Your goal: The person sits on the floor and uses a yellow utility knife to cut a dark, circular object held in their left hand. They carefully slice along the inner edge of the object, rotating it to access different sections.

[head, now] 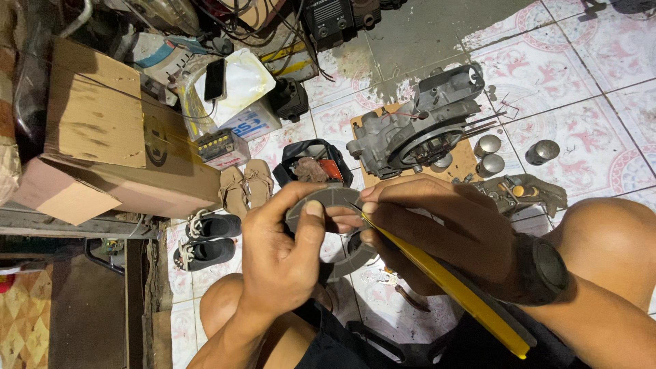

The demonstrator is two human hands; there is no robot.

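Left hand [277, 256] fingers pinching grey ring [328, 201] at chest height | right hand [437, 232] fingers gripping yellow-handled tool [451, 287], tip at ring, apparently mid-work | engine [417, 126] on floor tiles [581, 82], open.

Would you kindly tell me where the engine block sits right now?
In the head view, the engine block rests on a board on the tiled floor, upper right of centre, beyond both hands, left of three metal cylinders.

Patterned pink-and-white floor tiles [547, 75] spread toward two o'clock; a cardboard box [102, 137] sits at nine o'clock, sandals [246, 188] beside it.
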